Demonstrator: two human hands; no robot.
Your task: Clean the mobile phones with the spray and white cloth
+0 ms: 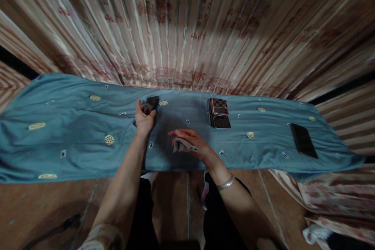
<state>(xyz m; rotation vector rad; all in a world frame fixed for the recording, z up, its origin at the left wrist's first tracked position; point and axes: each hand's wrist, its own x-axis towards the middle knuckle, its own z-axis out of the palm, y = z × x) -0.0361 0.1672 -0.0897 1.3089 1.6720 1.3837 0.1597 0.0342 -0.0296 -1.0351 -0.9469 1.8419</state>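
My left hand (145,119) is closed around a dark phone (151,104), raised at a tilt over the cloth-covered surface. A small dark edge shows by the wrist, but I cannot make out what it belongs to. Nearer to me, my right hand (191,142) has its fingers curled on a crumpled light grey cloth (182,145), held above the surface near its front edge. To the right of both hands sits a stack of phones (221,121), topped by a smaller one with a checkered, copper-rimmed back (219,104).
A blue-green cloth with yellow and white prints (79,121) covers the long narrow surface. At its right end lies a dark flat device (304,140). Pleated, patterned curtains (181,27) hang behind it. Below is a brown tiled floor (172,203).
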